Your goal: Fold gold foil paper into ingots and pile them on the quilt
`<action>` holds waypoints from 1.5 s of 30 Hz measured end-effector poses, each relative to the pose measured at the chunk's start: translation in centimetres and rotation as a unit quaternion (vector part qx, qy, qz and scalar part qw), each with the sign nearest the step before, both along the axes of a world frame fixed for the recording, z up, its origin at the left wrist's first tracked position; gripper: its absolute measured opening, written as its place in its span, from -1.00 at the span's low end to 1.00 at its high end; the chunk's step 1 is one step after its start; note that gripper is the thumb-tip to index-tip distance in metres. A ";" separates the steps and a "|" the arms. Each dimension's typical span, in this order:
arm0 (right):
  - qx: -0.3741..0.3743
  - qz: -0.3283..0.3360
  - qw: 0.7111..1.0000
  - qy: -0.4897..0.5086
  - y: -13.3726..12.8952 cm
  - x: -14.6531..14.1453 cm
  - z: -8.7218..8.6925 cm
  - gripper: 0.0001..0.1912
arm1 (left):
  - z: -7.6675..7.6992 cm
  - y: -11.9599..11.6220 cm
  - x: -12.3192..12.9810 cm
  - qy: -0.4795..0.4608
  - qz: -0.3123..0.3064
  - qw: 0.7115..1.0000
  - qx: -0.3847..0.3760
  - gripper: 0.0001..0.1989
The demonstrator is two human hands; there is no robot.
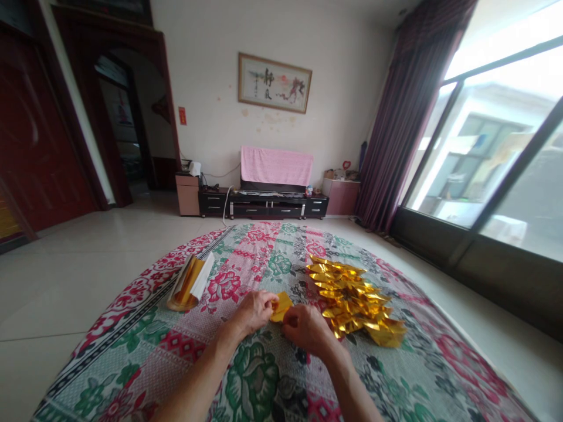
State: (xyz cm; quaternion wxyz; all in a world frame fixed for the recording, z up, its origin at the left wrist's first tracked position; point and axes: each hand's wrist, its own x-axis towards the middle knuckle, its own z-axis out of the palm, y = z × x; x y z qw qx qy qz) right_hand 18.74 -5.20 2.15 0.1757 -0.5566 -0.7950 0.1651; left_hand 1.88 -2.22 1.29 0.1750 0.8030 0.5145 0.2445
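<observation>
A small piece of gold foil paper (281, 306) is between my two hands, just above or on the patterned cloth. My left hand (256, 309) pinches its left edge between thumb and fingers. At the paper's lower right, my right hand (305, 327) has its fingers curled closed on the edge. To the right lies a row of folded gold paper pieces (352, 296), pointed at the ends and overlapping. On the left rests a curled stack of gold and white paper sheets (192, 282).
The round table (264, 258) wears a floral cloth in red, green and grey. Beyond it, a low TV cabinet (268, 208) stands by the wall, with a pink cloth (277, 166) over the television. A purple curtain (387, 129) and large windows are on the right.
</observation>
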 end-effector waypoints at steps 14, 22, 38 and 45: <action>0.048 0.021 0.997 0.058 0.3 0.0 -0.6 -0.87 | 0.1 -0.1 -0.1 -0.031 0.002 0.999 -0.024 -0.57; 0.044 0.054 0.995 0.077 0.5 0.1 -0.6 -0.83 | -0.3 0.2 0.0 -0.029 0.004 1.000 -0.008 -0.61; 0.120 -0.175 0.977 0.039 0.6 -0.8 -1.0 -0.74 | -1.0 0.4 -0.3 0.010 -0.017 1.000 0.022 -0.65; 0.072 -0.195 0.977 -0.045 0.7 -1.3 -1.3 -0.80 | -1.1 0.2 -0.4 0.031 -0.050 0.998 0.038 -0.70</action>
